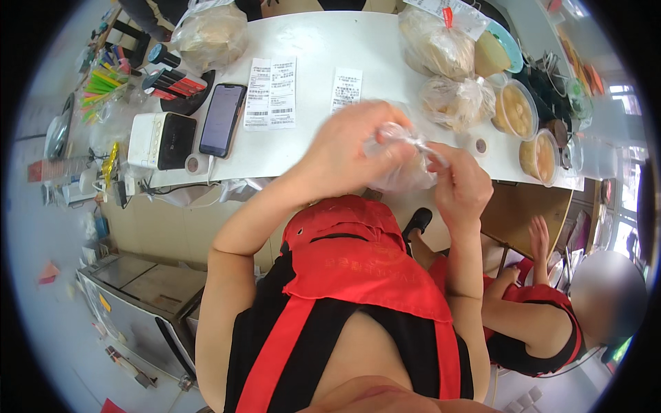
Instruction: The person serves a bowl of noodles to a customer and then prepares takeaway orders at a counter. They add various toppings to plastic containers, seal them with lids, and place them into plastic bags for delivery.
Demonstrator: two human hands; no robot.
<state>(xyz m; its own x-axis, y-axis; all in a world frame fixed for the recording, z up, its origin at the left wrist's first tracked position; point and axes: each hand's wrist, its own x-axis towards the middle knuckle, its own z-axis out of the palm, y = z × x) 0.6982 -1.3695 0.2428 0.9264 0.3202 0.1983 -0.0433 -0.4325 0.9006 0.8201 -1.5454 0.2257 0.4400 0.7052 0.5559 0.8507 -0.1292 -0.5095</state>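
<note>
Over the front edge of the white table, my left hand (pixel 356 144) pinches one end of the gathered top of a clear plastic bag (pixel 405 175). My right hand (pixel 462 180) grips the other end, and the film between them looks twisted or knotted. The bag's contents are blurred and partly hidden by my hands. A printed receipt (pixel 347 89) lies just beyond my left hand. To the right of it sits a tied plastic bag (pixel 457 100) of food, with a larger bagged pack (pixel 436 44) behind it.
Round tubs of food (pixel 516 109) line the table's right side. Two receipts (pixel 271 93), a phone (pixel 223 120), a small white-and-black device (pixel 162 140) and another bagged pack (pixel 211 38) are on the left. A co-worker (pixel 537 310) in a red apron is close on my right.
</note>
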